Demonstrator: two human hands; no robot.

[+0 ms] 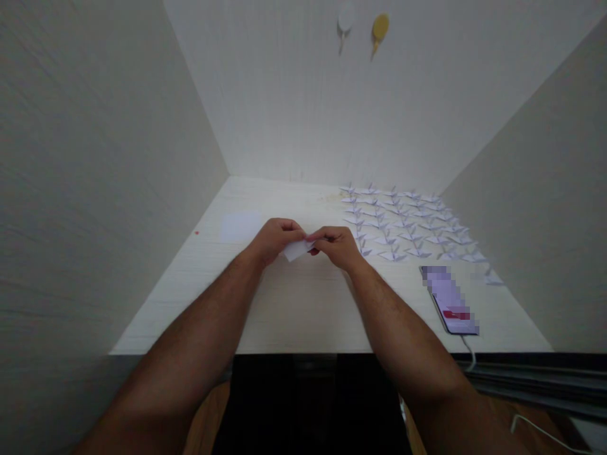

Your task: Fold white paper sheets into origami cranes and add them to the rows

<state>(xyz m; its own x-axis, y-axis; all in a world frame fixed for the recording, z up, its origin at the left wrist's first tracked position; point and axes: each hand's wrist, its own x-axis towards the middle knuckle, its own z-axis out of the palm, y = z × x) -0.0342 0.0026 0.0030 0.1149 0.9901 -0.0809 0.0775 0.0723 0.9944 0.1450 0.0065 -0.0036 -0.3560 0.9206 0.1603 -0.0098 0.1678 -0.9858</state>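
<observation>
A small piece of white folded paper (296, 250) is held above the middle of the white table, between both hands. My left hand (279, 239) pinches its upper left side between thumb and fingers. From the other side, my right hand (336, 245) grips the paper's right end, its fingertips meeting those of the left. The fingers cover part of the folds. To the right of my right hand stand rows of white paper cranes (403, 222). Left of my left hand, a flat stack or sheet of white paper (239, 226) lies on the table.
A phone (449, 300) with a lit screen lies at the right, its white cable (469, 354) running over the front edge. The table (303, 316) is walled in on three sides. One white hook (346, 19) and one yellow hook (380, 27) are on the back wall.
</observation>
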